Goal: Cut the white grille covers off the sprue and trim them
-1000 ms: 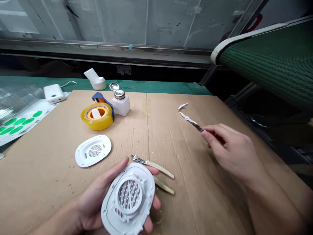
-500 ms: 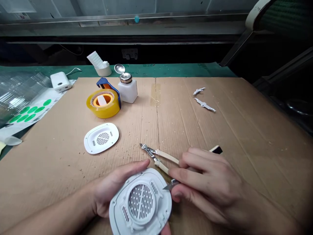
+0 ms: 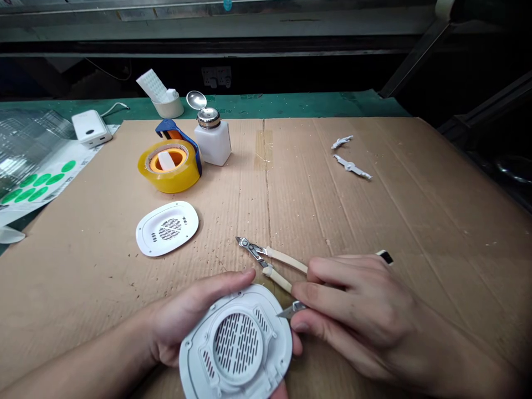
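Note:
My left hand (image 3: 187, 316) grips a white oval plastic cover (image 3: 236, 346) with a slotted round grille, held low in the middle with its inner side up. My right hand (image 3: 357, 310) is closed round a small craft knife (image 3: 291, 310). The blade tip touches the cover's right rim, and the knife's black end (image 3: 385, 257) sticks out behind my fingers. Small cutting pliers (image 3: 266, 260) with cream handles lie on the cardboard just above both hands.
A second white oval cover (image 3: 167, 228) lies to the left on the cardboard sheet (image 3: 415, 210). Behind it stand a yellow tape roll (image 3: 169, 165) and a white pump bottle (image 3: 211, 138). Two white plastic scraps (image 3: 351, 166) lie at right. Green sticker sheets (image 3: 37, 180) sit far left.
My right hand came back from the plastic scraps at right with the knife and set its blade on the cover's rim. The view has tilted down.

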Demonstrator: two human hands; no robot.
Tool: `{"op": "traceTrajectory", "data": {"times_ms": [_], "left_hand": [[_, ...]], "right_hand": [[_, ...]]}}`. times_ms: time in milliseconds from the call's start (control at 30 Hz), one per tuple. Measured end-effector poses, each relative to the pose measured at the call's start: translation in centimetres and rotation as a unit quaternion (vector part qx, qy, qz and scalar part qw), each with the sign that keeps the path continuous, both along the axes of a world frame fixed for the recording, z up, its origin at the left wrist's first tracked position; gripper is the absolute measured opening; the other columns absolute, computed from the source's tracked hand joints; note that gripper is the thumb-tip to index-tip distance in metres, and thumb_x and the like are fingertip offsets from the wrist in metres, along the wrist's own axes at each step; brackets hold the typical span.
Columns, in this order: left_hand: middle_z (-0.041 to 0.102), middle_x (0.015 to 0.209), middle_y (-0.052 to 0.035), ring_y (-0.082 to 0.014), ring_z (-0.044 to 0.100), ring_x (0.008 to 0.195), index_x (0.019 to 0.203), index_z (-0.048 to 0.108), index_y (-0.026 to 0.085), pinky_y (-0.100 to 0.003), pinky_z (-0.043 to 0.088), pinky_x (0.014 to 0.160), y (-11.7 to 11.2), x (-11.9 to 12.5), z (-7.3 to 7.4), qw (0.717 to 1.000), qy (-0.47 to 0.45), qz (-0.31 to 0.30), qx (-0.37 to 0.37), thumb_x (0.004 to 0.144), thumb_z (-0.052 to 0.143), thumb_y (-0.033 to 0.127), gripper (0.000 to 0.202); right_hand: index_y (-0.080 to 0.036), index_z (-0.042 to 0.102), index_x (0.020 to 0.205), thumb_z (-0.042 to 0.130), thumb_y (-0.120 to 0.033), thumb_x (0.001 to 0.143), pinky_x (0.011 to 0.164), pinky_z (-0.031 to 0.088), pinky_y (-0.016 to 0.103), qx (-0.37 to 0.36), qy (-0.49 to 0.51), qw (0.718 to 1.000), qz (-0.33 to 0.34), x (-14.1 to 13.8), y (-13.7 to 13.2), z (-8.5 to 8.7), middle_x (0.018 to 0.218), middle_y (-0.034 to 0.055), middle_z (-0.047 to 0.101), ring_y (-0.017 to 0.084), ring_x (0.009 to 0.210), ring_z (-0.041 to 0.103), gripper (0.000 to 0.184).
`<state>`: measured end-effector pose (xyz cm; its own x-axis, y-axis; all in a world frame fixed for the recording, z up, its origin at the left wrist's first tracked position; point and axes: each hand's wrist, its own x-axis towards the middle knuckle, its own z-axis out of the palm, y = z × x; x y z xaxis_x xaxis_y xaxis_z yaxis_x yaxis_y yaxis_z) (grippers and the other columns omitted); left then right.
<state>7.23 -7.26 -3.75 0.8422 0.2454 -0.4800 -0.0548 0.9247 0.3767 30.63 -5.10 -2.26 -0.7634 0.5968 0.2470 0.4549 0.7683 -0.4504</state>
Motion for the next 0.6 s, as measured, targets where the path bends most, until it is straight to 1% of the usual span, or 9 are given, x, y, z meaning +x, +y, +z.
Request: {"op": "traceTrajectory", "data": {"times_ms": [67, 133, 200, 300, 400, 467, 600], "left_hand": [[0.072, 0.077, -0.0166, -0.0277, 0.07, 0.077, 0.116, 0.067, 0.0, -0.038, 0.052, 0.078, -0.3, -0.1, -0.6, 1.0, -0.019, 0.003, -0.016, 0.092, 0.017, 0.066, 0.085], [0.072, 0.075, -0.0163, -0.0277, 0.069, 0.071, 0.115, 0.067, 0.001, -0.038, 0.053, 0.072, -0.6, -0.2, -1.2, 0.999, -0.028, 0.006, -0.03, 0.086, 0.025, 0.073, 0.088], [0.072, 0.074, -0.0159, -0.027, 0.068, 0.068, 0.112, 0.068, 0.001, -0.037, 0.053, 0.069, -0.7, -0.2, -1.6, 0.999, -0.022, 0.008, -0.036, 0.082, 0.031, 0.077, 0.09], [0.072, 0.077, -0.0159, -0.0247, 0.067, 0.069, 0.107, 0.069, 0.001, -0.034, 0.052, 0.071, -0.5, -0.1, -1.6, 1.0, 0.015, 0.004, -0.023, 0.082, 0.033, 0.073, 0.085], [0.072, 0.078, -0.0163, -0.0244, 0.066, 0.07, 0.105, 0.07, 0.0, -0.034, 0.052, 0.071, -0.3, 0.0, -1.3, 0.999, 0.039, -0.002, -0.009, 0.082, 0.032, 0.073, 0.086], [0.071, 0.077, -0.0162, -0.0245, 0.066, 0.069, 0.102, 0.071, 0.001, -0.034, 0.052, 0.071, -0.3, -0.1, -1.1, 0.999, 0.039, -0.002, -0.008, 0.082, 0.03, 0.072, 0.085], [0.07, 0.072, -0.0153, -0.0231, 0.066, 0.073, 0.09, 0.073, 0.003, -0.031, 0.05, 0.074, -0.5, -0.2, -1.0, 1.0, 0.023, 0.016, -0.007, 0.086, 0.029, 0.066, 0.077]], "right_hand": [[-0.018, 0.061, 0.074, 0.051, -0.03, 0.098, 0.051, 0.024, 0.029, -0.009, -0.008, 1.0, 0.001, 0.0, 0.1, 0.1, 0.067, -0.0031, 0.046, 0.011, 0.055, 0.039, 0.028], [-0.018, 0.061, 0.074, 0.05, -0.031, 0.099, 0.051, 0.025, 0.029, -0.015, -0.013, 1.0, 0.002, 0.1, 0.2, 0.1, 0.067, -0.0029, 0.046, 0.011, 0.055, 0.04, 0.03], [-0.018, 0.062, 0.074, 0.049, -0.03, 0.099, 0.051, 0.025, 0.028, -0.017, -0.015, 1.0, 0.002, 0.1, 0.3, 0.1, 0.067, -0.0027, 0.046, 0.011, 0.055, 0.04, 0.03], [-0.017, 0.061, 0.074, 0.05, -0.03, 0.099, 0.052, 0.025, 0.028, -0.011, -0.014, 1.0, 0.002, 0.1, 0.2, 0.0, 0.067, -0.0024, 0.047, 0.01, 0.055, 0.04, 0.03], [-0.017, 0.063, 0.074, 0.05, -0.029, 0.098, 0.051, 0.024, 0.029, 0.001, -0.008, 1.0, -0.003, 0.0, 0.0, -0.1, 0.066, -0.0023, 0.047, 0.011, 0.054, 0.039, 0.03], [-0.018, 0.064, 0.076, 0.049, -0.028, 0.099, 0.051, 0.024, 0.029, 0.003, -0.007, 1.0, -0.006, -0.2, -0.1, -0.2, 0.066, -0.0023, 0.047, 0.011, 0.054, 0.039, 0.029], [-0.018, 0.062, 0.074, 0.05, -0.028, 0.098, 0.051, 0.024, 0.03, 0.001, -0.002, 1.0, -0.003, -0.4, -0.2, -0.4, 0.066, -0.0027, 0.047, 0.012, 0.054, 0.039, 0.028]]}}
